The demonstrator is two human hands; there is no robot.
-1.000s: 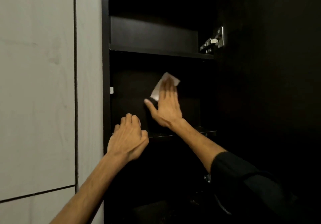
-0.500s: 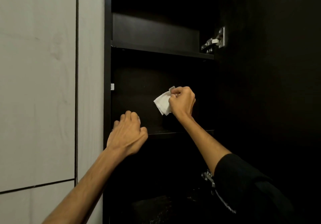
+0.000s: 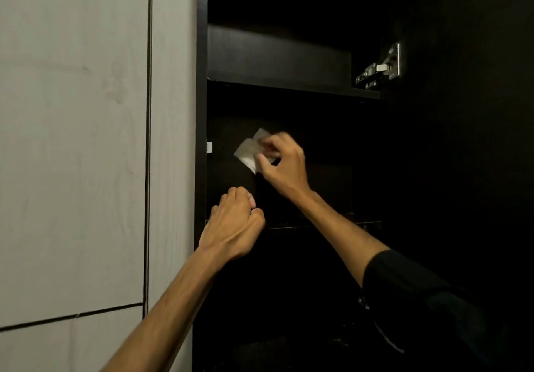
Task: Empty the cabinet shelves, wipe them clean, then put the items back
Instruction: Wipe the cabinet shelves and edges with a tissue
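Right hand (image 3: 284, 166): grip pinches white wipe (image 3: 250, 151), motion-blurred, above lower shelf (image 3: 326, 224) | Left hand (image 3: 235, 224): grip curled, nothing held, at shelf's front-left edge | Cabinet (image 3: 200, 111) interior dark; contents below the shelf indistinct.

I see both of my bare arms reaching up and forward into the dark cabinet (image 3: 202, 111). My left forearm rises from the lower left, and my left hand (image 3: 234, 224) sits at the cabinet's left inner edge, level with the lower shelf front, fingers curled into a loose fist with the knuckles up and nothing visibly held. My right arm, in a dark sleeve pushed to the elbow, crosses up from the lower right. My right hand (image 3: 281, 163) is higher and deeper inside the cabinet, thumb and curled fingers pinching a small white cloth (image 3: 250, 152). It looks slightly blurred.
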